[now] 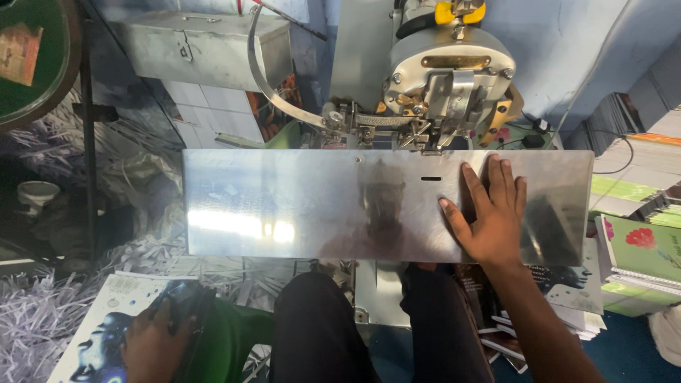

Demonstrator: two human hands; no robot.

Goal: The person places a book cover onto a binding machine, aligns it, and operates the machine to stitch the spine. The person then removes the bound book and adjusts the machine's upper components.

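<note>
My right hand (489, 213) lies flat, fingers spread, on the shiny metal work plate (298, 206) of a stitching machine, just right of a small slot (430, 178) in the plate. The machine's head (443, 78) rises right behind the plate. My left hand (152, 340) rests low at the left on a glossy booklet (106, 319) with a blue and white cover, fingers bent over its edge. My dark-trousered knees (319, 326) sit under the plate.
Shredded paper strips (35, 319) cover the floor at left. A grey metal box (206, 46) stands behind the plate. Stacks of green-covered booklets (638, 262) lie at right, and more booklets (567, 291) sit under my right forearm.
</note>
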